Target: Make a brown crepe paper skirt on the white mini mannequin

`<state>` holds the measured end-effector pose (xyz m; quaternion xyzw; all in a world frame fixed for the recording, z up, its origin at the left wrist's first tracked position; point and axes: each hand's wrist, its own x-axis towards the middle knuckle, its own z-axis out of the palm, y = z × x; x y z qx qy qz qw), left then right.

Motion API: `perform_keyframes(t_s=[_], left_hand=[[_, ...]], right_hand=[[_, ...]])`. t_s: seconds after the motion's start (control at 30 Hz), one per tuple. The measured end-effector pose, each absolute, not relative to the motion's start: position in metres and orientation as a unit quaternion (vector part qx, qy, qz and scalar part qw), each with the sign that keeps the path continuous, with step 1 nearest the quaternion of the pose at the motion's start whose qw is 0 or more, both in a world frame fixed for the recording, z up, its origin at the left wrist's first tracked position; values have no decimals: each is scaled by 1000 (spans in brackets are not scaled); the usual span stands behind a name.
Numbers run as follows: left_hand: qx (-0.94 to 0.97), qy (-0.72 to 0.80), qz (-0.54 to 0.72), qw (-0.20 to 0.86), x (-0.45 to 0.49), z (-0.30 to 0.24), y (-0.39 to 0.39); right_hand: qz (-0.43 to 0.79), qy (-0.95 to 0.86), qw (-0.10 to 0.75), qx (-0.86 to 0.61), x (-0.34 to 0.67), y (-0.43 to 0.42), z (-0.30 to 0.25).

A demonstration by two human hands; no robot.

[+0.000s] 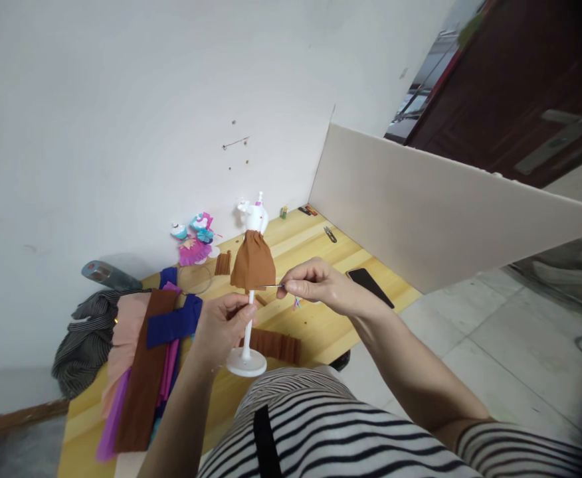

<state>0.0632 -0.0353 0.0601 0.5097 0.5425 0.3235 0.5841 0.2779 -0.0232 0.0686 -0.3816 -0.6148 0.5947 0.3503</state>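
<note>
A small white dress form (255, 216) on a round-footed stand wears a gathered brown skirt (254, 262). My left hand (221, 325) is closed around the slim white pole (248, 332) below the skirt, and the form is held a little tilted. My right hand (318, 285) pinches a thin pointed metal tool (270, 286) between thumb and forefinger. The tool's tip reaches the skirt's hem from the right; whether it goes through the cloth I cannot tell. Pleated brown fabric (281, 345) lies on the table behind the stand's base.
Folded cloth strips (146, 378) and a striped dark cloth (89, 345) cover the wooden table's left side. Small doll dresses (196, 242) and a grey-blue bottle-like object (109, 273) are by the wall. Thread snips (329, 234) and a phone (371, 287) lie right, near a white partition (420, 206).
</note>
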Motion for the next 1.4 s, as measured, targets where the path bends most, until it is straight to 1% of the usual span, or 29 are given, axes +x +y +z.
perform_keyframes(t_s=[0.2,0.5,0.83,1.0,1.1,1.2,1.4], left_hand=[[518,545,323,574,63,62,-35],[535,548,326,554,63,60,-35],[516,568,346,540,66,59,-36],[496,565,370,546,67,58,-34],[492,565,380,543,67,60,-34],[496,561,387,538,67,62,-34],[510,563,395,516,70,64,-34]], right_hand=[[583,-625,358,-376,279,-23,71],[579,-632,341,-386,282,-24,71],[570,-630,348,-397,282,-27,71],[561,-632,331,-419,287,-29,70],[573,-615,335,-426,292,-29,67],[590,-591,357,-419,297,-28,64],[649,-560,369,-359,295,-26,59]])
